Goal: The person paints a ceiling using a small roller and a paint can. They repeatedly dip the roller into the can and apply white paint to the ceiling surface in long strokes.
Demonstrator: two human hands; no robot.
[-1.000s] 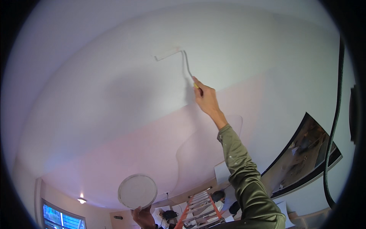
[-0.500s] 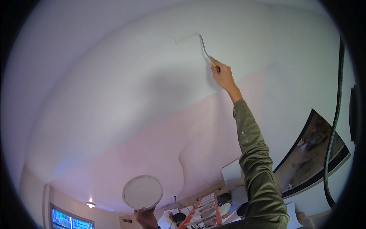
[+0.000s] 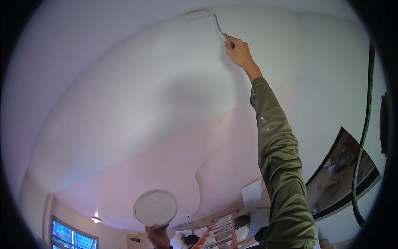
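My right hand is raised high, its fingers wrapped round the handle of a small paint roller. The roller's white sleeve lies against the upper wall, right by the ceiling line. Low in the view, my left hand grips a round white lid by its near edge. Whitish paint seems to coat the lid's ringed face. Across the wall, the upper band is white and the lower one pale pink.
An orange stepladder stands below, with people near it. A dark-framed glossy panel and a thick black cable are at the right. A window and a lit lamp show at lower left.
My right hand has moved up with the paint roller, bringing the sleeve from the white wall area to the ceiling line. My left hand and the lid have stayed nearly in place.
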